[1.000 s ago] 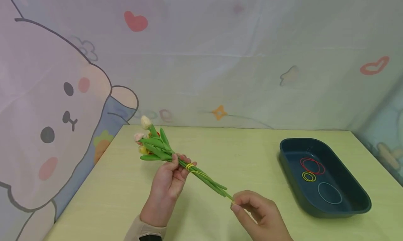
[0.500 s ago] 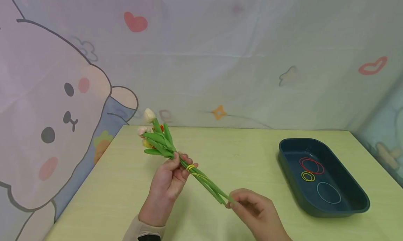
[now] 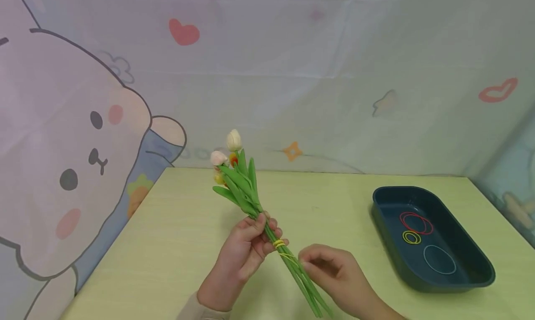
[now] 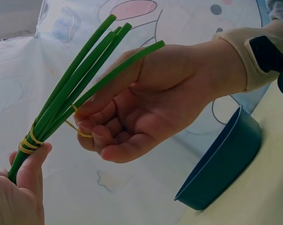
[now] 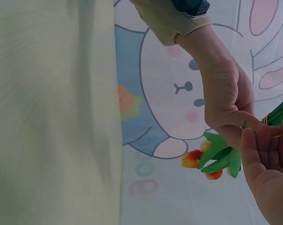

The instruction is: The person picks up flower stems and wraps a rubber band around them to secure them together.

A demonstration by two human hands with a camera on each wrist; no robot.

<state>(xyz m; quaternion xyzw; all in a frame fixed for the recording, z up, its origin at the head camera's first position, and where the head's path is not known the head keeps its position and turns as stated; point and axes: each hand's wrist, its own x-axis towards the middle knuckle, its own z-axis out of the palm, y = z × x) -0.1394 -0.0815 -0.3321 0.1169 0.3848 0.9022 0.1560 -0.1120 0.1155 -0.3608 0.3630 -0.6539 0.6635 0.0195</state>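
My left hand [image 3: 244, 252] grips the stems of a bunch of artificial tulips [image 3: 239, 183], held tilted above the table, white and pink heads up. A yellow rubber band [image 3: 278, 243] is wound round the stems just below that hand. In the left wrist view, part of the yellow band [image 4: 78, 130] stretches away from the stems to the curled fingers of my right hand [image 4: 146, 93], which pinch it. The head view has the right hand [image 3: 336, 276] beside the lower stems. Red and yellow tulip heads [image 5: 193, 159] show in the right wrist view.
On the right of the table [image 3: 167, 227] stands a dark blue tray [image 3: 434, 285]. Inside lie red rubber bands [image 3: 415, 223], smaller yellow bands [image 3: 411, 238] and a pale blue one [image 3: 440, 259]. A printed cloth [image 3: 267, 78] hangs behind the table.
The bunch has swung more upright and moved right with my left hand. My right hand has gone from the stem ends up along the stems, drawing the yellow band.
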